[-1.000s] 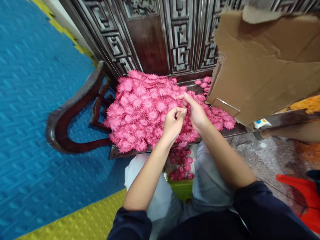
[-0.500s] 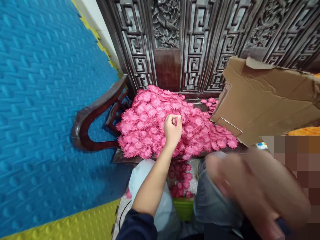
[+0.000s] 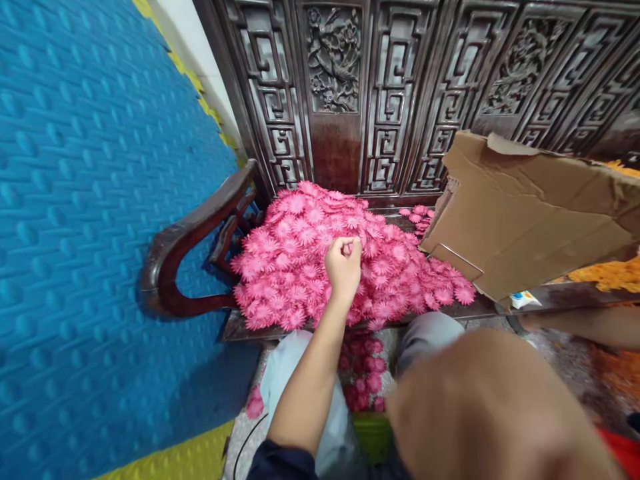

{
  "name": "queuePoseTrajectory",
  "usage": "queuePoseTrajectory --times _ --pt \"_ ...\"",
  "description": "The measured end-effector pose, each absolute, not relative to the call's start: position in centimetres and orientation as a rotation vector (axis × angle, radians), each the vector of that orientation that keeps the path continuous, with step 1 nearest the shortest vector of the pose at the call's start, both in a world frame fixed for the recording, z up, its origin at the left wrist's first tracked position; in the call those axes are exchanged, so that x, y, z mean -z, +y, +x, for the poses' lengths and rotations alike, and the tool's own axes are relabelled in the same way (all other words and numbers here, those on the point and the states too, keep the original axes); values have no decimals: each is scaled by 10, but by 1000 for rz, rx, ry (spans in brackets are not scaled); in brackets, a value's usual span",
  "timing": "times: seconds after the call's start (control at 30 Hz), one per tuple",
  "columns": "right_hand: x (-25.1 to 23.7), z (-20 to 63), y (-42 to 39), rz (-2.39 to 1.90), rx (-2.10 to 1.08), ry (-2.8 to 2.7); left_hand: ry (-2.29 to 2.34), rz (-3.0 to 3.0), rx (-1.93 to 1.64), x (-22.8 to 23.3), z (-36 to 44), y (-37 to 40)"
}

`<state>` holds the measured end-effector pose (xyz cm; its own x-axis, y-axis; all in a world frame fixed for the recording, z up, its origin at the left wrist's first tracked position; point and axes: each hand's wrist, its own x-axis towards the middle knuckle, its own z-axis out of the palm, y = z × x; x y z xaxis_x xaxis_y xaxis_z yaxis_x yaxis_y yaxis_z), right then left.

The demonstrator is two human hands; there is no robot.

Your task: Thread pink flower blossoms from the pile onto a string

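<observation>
A large heap of pink artificial flower heads point(image 3: 295, 267) covers the left end of a dark wooden bench point(image 3: 241, 328). My left hand point(image 3: 344, 263) is just above the heap's middle, thumb and fingers curled together in a pinch. Whatever it may hold is too small or hidden to make out. Close to the camera at the lower right, my right hand point(image 3: 480, 407) is a large smear of motion, its fingers not readable. More pink flower heads point(image 3: 365, 373) lie low between my knees, above a green container point(image 3: 371, 433).
A torn cardboard piece point(image 3: 525, 220) stands on the bench, right of the heap. Beyond it lie orange flowers point(image 3: 607, 275) and a small white packet point(image 3: 524, 300). The bench's curved armrest point(image 3: 163, 267) borders a blue foam mat point(image 3: 90, 240). Another person's bare limb point(image 3: 590, 327) shows at right.
My right hand has swung nearer to the camera, uncovering the floor at right and another person's limb. My left hand keeps its pinch over the heap. The view has tilted slightly up.
</observation>
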<state>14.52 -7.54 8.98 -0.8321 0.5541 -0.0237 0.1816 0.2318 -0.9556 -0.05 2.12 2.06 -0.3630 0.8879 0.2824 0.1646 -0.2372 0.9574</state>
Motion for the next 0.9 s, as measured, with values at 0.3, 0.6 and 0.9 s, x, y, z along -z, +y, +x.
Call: queuePoseTrajectory --times 0.3,0.6,0.9 --pt "-40 89 19 -1127 -737 -1378 1418 1118 -1763 -33 -12 24" --pt "-35 101 25 -1065 -829 -1324 1110 1048 -1649 -37 -1 25" --pt "-41 120 24 -958 -1250 -1126 1012 1106 -1558 -31 1 20"
